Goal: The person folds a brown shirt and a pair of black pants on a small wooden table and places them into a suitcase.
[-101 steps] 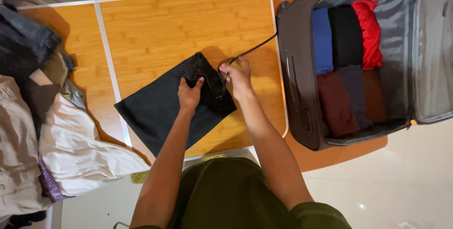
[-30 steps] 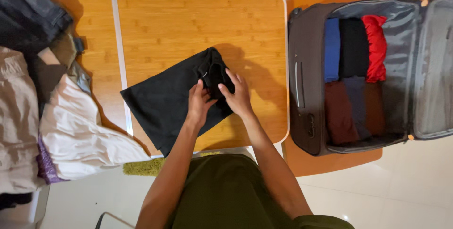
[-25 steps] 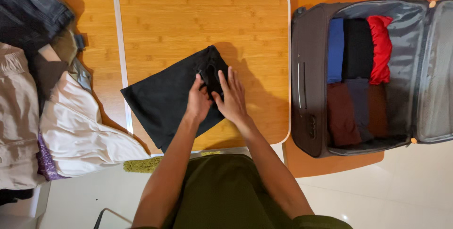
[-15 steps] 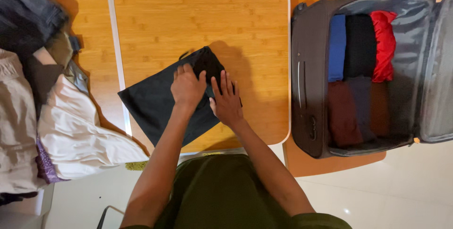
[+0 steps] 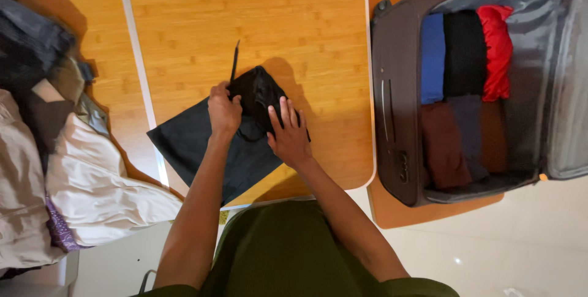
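The black cloth bag [image 5: 208, 150] lies on the wooden table [image 5: 294, 21]; the left hand [image 5: 223, 110] pinches its drawstring [image 5: 234, 64] taut; the right hand [image 5: 288, 135] presses flat, open, on the bunched mouth; best pull steadily while pinning the fabric

Bare tabletop [image 5: 202, 24] beyond hands; clothes pile [image 5: 55, 150] crowds left, open suitcase [image 5: 398, 89] right

It looks like a home room: an open suitcase [image 5: 398, 101] with rolled clothes [image 5: 465, 52], a folding table [image 5: 184, 27], and a clothes pile [image 5: 55, 150].
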